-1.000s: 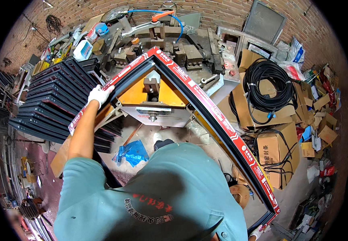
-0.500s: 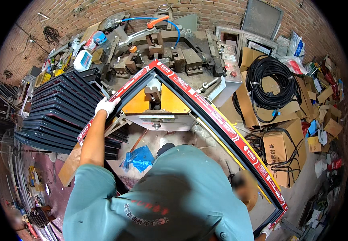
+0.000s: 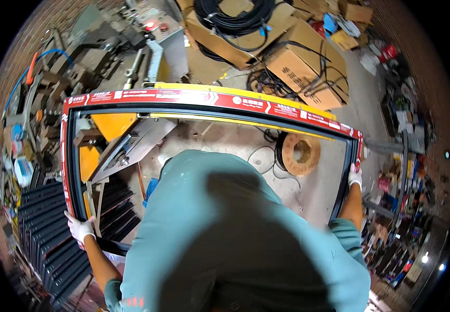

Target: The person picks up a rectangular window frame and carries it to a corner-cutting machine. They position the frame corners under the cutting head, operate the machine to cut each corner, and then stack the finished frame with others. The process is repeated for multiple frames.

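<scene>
Across the middle of my view spans a large rectangular frame [image 3: 209, 111] of smooth black profile, its outer faces wrapped in glossy red-and-white printed film and its corners crisp and square. I have the left hand [image 3: 82, 229], in a thin white knit glove, closed partway around the left side near the lower corner, fingers bent on the film. The right hand [image 3: 355, 176], gloved alike, is curled around the right side just below the upper corner. The torso in a soft teal shirt [image 3: 199, 169] hides much of the near side.

A slim, straight yellow rail [image 3: 256, 95] runs along the far edge; I cannot tell whether it touches the frame. Through the opening I see flat orange plates [image 3: 113, 125] at the left and a round cardboard-faced spool [image 3: 312, 154] on the right. Ribbed rows of dark metal profiles [image 3: 48, 223] lie beyond the left hand, and a creased brown carton [image 3: 287, 62] sits past the rail.
</scene>
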Motion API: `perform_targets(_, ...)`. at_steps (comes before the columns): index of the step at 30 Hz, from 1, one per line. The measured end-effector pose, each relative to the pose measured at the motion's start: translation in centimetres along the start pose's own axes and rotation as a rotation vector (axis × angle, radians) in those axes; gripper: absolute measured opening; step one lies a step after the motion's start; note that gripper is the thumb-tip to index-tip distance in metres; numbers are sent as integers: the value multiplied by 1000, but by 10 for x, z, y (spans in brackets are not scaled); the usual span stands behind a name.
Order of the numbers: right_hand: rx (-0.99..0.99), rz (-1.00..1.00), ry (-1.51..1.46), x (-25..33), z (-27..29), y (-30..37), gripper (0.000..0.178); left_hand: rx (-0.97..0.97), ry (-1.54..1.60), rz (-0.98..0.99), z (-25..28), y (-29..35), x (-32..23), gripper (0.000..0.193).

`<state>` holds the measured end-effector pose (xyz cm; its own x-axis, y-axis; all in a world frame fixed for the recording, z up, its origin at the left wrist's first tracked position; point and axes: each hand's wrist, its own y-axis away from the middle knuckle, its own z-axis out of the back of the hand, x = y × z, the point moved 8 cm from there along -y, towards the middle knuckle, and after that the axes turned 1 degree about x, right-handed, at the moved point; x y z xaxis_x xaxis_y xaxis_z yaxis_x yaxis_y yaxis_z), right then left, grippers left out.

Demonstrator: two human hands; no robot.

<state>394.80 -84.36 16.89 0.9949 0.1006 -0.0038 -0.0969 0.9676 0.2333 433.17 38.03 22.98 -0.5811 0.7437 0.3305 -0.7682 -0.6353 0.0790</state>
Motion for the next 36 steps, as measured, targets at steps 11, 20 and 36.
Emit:
perform_targets(11, 4, -49, 20, 0, 15, -3, 86, 85, -46, 65, -8, 0, -7, 138)
perform_targets(20, -51, -32, 23, 7, 15, -15, 81, 113, -38, 104, -7, 7, -10, 136)
perform_targets(36, -19, 10, 71, 19, 22, -31, 87, 62, 34, 43, -25, -1, 3, 130)
